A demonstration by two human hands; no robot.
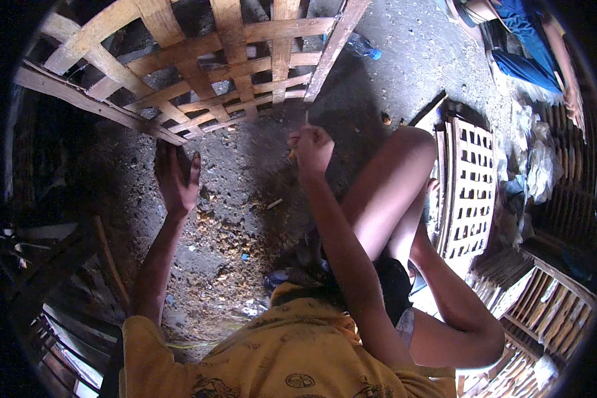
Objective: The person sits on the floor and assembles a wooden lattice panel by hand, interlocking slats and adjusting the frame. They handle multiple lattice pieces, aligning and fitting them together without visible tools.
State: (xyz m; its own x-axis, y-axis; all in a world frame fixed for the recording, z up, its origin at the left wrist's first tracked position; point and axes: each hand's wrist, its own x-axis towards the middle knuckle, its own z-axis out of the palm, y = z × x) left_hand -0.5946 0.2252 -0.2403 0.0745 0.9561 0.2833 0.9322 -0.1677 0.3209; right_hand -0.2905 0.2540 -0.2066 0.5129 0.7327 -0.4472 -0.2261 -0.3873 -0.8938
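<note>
A lattice panel of woven wooden strips (235, 63) in a wooden frame stands tilted in front of me. My left hand (176, 179) is open, its fingers stretched up against the panel's lower left corner and its thumb apart. Near the lower right corner my right hand (315, 151) is closed in a fist. A thin pale tip shows just above the fist, by the end of the frame's side bar (335, 50); whether it is a stick held in the fingers or part of the panel I cannot make out.
Wood chips (222, 229) litter the dirt floor around a short pale stick (274, 203). Finished-looking lattice panels (472, 189) lean right of my bent leg. A plastic bottle (363, 46) lies beyond the panel. Another person's blue clothing (527, 40) shows at upper right, above crumpled plastic (540, 159).
</note>
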